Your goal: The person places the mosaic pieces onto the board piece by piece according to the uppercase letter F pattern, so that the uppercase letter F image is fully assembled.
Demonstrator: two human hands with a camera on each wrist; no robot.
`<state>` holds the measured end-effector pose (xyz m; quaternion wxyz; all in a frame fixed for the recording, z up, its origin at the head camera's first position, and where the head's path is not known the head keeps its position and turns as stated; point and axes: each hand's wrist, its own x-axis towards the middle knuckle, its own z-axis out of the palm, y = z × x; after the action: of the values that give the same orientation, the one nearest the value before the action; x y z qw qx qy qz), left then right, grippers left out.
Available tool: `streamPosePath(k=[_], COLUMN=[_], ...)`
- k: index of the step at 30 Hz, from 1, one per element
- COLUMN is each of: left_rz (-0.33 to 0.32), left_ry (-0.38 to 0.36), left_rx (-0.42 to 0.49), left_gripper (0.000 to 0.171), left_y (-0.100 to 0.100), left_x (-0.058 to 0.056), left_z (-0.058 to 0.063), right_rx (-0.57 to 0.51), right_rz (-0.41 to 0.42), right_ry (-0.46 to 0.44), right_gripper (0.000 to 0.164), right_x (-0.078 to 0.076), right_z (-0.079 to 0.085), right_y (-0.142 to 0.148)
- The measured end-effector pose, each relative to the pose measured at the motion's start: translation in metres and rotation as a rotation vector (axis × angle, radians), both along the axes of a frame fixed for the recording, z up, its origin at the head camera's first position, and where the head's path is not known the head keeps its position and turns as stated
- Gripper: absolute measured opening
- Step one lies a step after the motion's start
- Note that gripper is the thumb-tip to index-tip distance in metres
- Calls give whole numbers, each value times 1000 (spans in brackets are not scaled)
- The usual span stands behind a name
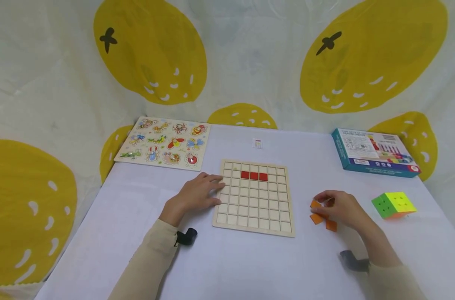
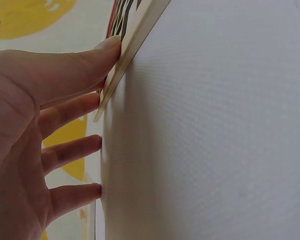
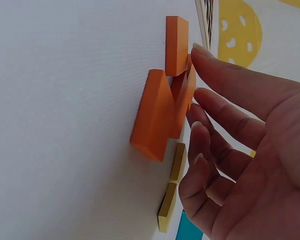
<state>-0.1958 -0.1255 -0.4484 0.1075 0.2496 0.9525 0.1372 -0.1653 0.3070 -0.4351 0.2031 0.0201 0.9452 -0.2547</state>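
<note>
Head view, right hand with orange tiles at its fingertips, cannot tell if pinching

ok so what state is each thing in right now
Board: flat, three red tiles in cells
Orange tiles: loose, bunched together
Insect puzzle: pieces in place
Box: closed, lying flat
Cube: visible faces single-coloured
Card: lying flat
Left hand: touching board's edge
Right hand: at orange tiles, grip unclear

Left hand: fingers spread, thumb touching wooden board at edge; white tabletop alongside, yellow-patterned cloth behind.
</note>
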Motion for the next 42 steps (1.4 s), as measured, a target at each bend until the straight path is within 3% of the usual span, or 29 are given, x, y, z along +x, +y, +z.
streamPosePath(k=[8, 18, 32, 42], left_rz=[4, 6, 15, 13], left_ry=[3, 9, -11, 3], left_rx=[11, 6, 14, 19], left_gripper=[58, 58, 58, 58], left_y=[0, 0, 1, 1], left_x=[2, 2, 5, 5], left_z=[0, -2, -1, 0], right_rx=[4, -31, -94, -92], right_rz=[-10, 1, -7, 47], right_ry=[29, 34, 211, 250], right_gripper=[49, 46, 39, 36], right_x=[2, 3, 3, -4], right_z=[-4, 5, 13, 9], right_y=[-1, -8, -28, -45])
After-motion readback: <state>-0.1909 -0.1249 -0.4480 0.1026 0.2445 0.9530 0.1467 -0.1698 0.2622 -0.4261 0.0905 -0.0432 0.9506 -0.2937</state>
